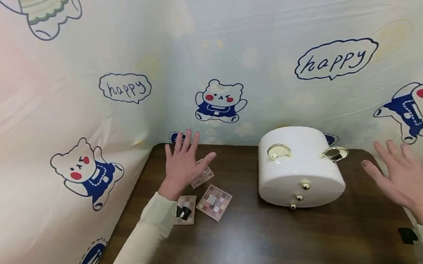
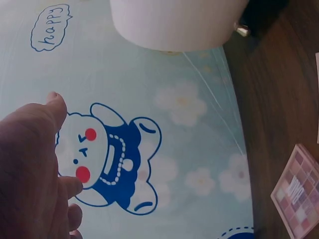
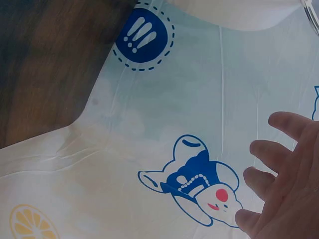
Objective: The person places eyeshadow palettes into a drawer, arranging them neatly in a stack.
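Note:
My left hand [image 1: 182, 167] is held with fingers spread above three flat, square, pink-checkered cases. One checkered case [image 1: 202, 177] is partly hidden behind that hand, a second [image 1: 214, 202] lies just to its right, and a third [image 1: 191, 217] is partly covered by the wrist. A case [image 2: 299, 194] also shows at the right edge of the left wrist view. To the right stands a white rounded box [image 1: 295, 159] with gold knobs on its front and two gold-rimmed loops on top. My right hand [image 1: 407, 177], fingers spread, is right of the box, touching nothing.
The dark wooden table [image 1: 253, 241] lies under everything. A patterned sheet [image 1: 207, 48] with bears and "happy" bubbles hangs behind the table and on its left side. The table's right corner [image 3: 75, 117] shows in the right wrist view.

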`<state>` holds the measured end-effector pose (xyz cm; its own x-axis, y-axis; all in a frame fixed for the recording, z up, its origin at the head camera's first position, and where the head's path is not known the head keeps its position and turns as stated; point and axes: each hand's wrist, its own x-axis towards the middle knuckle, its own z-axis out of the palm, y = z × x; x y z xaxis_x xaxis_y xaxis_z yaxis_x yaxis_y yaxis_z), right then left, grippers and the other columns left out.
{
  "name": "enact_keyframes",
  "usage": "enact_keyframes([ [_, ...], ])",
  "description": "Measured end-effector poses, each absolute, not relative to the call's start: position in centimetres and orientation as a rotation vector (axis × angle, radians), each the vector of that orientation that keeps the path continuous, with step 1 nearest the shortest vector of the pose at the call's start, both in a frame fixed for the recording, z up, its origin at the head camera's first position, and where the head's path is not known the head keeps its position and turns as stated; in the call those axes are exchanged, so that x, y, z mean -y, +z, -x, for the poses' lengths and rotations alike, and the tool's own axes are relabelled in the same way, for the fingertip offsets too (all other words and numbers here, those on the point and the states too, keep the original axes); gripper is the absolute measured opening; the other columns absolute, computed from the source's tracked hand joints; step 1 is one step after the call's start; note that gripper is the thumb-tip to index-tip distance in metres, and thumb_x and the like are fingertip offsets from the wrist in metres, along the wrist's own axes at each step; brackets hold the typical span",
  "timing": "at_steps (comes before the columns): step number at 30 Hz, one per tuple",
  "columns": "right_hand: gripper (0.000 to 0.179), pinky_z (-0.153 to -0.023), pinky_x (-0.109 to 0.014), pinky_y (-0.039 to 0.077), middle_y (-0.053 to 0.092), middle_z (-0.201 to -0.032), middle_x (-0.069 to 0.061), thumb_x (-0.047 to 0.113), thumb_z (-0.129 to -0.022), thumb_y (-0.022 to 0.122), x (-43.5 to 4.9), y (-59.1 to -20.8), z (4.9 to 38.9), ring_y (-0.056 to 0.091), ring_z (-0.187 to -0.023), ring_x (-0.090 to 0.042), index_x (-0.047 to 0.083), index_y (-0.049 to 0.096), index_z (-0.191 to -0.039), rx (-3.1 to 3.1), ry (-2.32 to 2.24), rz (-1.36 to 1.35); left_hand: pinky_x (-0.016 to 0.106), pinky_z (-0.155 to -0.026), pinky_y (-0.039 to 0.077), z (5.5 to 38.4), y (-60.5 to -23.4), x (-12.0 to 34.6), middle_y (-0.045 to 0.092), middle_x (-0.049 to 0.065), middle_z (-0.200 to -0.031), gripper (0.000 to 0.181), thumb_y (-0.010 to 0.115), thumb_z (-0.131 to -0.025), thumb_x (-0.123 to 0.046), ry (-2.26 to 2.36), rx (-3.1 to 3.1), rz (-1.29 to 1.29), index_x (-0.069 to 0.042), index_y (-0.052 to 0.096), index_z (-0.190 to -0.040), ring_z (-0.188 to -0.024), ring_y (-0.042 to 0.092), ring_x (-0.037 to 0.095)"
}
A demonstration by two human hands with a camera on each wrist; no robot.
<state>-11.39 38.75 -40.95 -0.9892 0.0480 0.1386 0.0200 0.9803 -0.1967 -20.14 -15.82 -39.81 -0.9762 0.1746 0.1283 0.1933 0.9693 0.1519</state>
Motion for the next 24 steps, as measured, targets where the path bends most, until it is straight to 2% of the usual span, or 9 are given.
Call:
enact_keyframes([
  [8, 0.083, -0.106, -0.075, -0.013, 0.010, -0.158, -0.035, 0.057, -0.102, 0.039, -38.9, -41.5, 11.3, -0.003, -0.146, -0.053, 0.002, 0.014, -0.159, 2.957, 0.302, 0.053, 0.063, -0.115, -0.010, 19.9, -39.5, 16.5, -0.002, 0.001, -0.168, 0.098, 0.023, -0.087, -0.087, -0.197, 2.984, 0.266, -0.026, 0.010, -0.163, -0.151, -0.014, 0.025],
  [17, 0.089, -0.107, -0.076, -0.001, 0.008, -0.156, -0.038, 0.061, -0.099, 0.044, -39.1, -41.7, 10.5, -0.004, -0.145, -0.054, -0.002, 0.017, -0.157, 2.921, 0.301, 0.137, 0.065, -0.116, -0.004, 20.0, -39.7, 15.7, 0.003, 0.003, -0.168, 0.100, 0.027, -0.086, -0.087, -0.253, 2.975, 0.300, -0.025, 0.013, -0.163, -0.152, -0.007, 0.028],
  [20, 0.085, -0.109, -0.075, 0.004, 0.011, -0.156, -0.038, 0.058, -0.101, 0.041, -38.7, -41.7, 10.3, 0.001, -0.144, -0.056, -0.003, 0.018, -0.156, 2.908, 0.338, 0.144, 0.066, -0.116, 0.000, 19.8, -39.7, 15.7, 0.008, 0.006, -0.167, 0.100, 0.037, -0.087, -0.084, -0.482, 2.976, 0.276, -0.022, 0.015, -0.163, -0.152, 0.002, 0.031],
  [24, 0.078, -0.110, -0.073, 0.011, 0.017, -0.154, -0.038, 0.052, -0.104, 0.040, -38.2, -41.8, 10.3, 0.015, -0.140, -0.059, -0.004, 0.023, -0.155, 2.865, 0.430, 0.130, 0.065, -0.113, 0.024, 19.4, -39.8, 15.7, 0.026, 0.010, -0.164, 0.097, 0.053, -0.089, -0.074, -1.002, 2.928, 0.198, -0.020, 0.019, -0.162, -0.147, 0.028, 0.036],
])
